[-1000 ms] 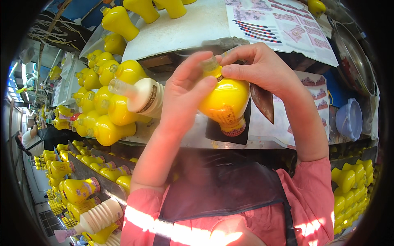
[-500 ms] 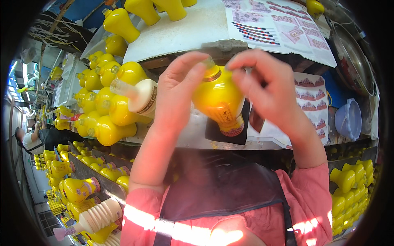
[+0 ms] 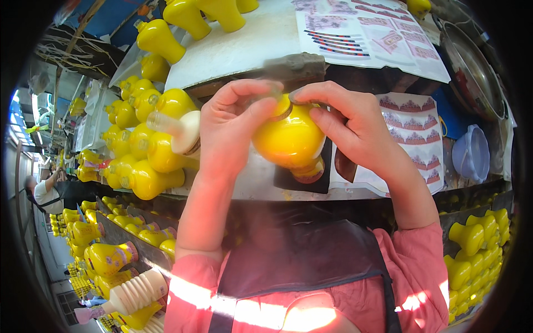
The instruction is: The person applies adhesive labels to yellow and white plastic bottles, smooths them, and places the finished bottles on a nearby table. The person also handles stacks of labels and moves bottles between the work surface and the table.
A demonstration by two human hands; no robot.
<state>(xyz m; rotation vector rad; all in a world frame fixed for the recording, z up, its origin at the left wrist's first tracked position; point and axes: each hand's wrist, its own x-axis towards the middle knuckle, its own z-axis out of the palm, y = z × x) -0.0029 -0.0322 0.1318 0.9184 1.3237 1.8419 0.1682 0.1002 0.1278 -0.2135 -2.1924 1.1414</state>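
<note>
A glossy yellow bottle (image 3: 288, 139) lies between my hands, neck pointing away from me and patterned foot toward me. A thin dark decorated band circles part of its neck. My left hand (image 3: 230, 125) is closed, thumb and fingers at the bottle's neck from the left. With fingers bent, my right hand (image 3: 355, 119) presses the neck and shoulder from the right, its forefinger on the neck. Under the foot is a dark pad (image 3: 280, 180). Close by my left hand lies a cream bottle (image 3: 190, 133) with a clear neck.
Several yellow bottles (image 3: 150, 180) lie at left; more stand at the back. Decal sheets are on the white board (image 3: 244, 47) and at right (image 3: 408, 136). A lavender bucket (image 3: 471, 155) and metal pan (image 3: 472, 69) sit at right. Racked bottles (image 3: 469, 236) flank me; a person (image 3: 47, 194) works far left.
The yellow bottle has turned about its length, taking its printed front out of sight. My right hand has moved left onto the neck, closer to my left hand.
</note>
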